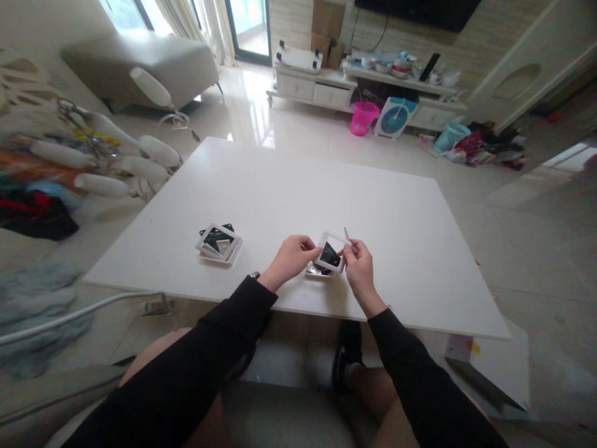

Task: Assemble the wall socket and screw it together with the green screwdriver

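Observation:
A white square frame (pixel 323 238) is tilted up between my two hands above the table. My left hand (pixel 295 256) pinches its left edge. With my right hand (pixel 359 264) I grip its right edge, and a thin silvery rod (pixel 346 232), whose kind I cannot make out, sticks up from the same fingers. Under the frame is a shallow white tray (pixel 318 275) holding black and shiny metal parts, partly hidden. To the left lies a pile of white square frames (pixel 236 241) and black plates (pixel 228 228) on another white tray (pixel 224 262).
The white table (pixel 280 186) spreads out in front of me, its near edge just past my knees. A white lamp (pixel 158 149) with several shades stands by its left side. Beyond are a TV cabinet (pixel 298 87), a pink basket (pixel 364 118) and a blue fan (pixel 394 117).

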A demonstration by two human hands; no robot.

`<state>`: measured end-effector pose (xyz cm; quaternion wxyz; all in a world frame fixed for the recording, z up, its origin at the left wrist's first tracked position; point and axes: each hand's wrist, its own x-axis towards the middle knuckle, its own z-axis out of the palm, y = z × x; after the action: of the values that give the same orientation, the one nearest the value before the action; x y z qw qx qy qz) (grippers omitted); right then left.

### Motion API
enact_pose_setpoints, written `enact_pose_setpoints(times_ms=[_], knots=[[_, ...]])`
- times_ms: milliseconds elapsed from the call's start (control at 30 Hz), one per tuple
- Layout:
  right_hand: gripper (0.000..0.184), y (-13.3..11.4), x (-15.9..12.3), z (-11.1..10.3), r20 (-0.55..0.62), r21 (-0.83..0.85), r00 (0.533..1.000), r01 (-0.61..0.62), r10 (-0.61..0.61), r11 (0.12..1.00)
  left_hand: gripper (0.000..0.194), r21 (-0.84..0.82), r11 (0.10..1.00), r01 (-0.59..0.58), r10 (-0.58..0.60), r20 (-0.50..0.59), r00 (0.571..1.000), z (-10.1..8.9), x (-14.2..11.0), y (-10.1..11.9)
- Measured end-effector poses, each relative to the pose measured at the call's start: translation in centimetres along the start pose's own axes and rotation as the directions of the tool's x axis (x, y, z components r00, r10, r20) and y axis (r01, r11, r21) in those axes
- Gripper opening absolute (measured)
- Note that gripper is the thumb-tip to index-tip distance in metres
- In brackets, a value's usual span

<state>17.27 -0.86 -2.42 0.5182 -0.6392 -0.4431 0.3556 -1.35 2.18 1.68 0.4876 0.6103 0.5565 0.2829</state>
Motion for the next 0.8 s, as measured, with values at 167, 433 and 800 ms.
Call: enact_pose_setpoints(times_ms=[167, 433, 800], knots=[[0.04, -0.4, -0.1, 0.0, 0.072, 0.037, 0.997, 0.018, -0.021, 0.999, 0.023, -0.337, 0.94, 0.048, 0.018, 0.191, 0.981, -2.5, 0.5, 0.9], [0.029, -0.8, 0.2, -0.4, -0.053, -0.13, 0.993, 0.102, -0.11, 0.986, 0.012, 0.277, 0.918, -0.283, 0.271, 0.081, 0.959, -5.6, 0.8, 0.0], [0.02, -0.3, 0.1, -0.7, 0.051, -0.214, 0.995, 0.089, -0.08, 0.973, 0.015, 0.681, 0.648, -0.341, 0.228, 0.253, 0.94, -6.1, 0.5, -2.4]])
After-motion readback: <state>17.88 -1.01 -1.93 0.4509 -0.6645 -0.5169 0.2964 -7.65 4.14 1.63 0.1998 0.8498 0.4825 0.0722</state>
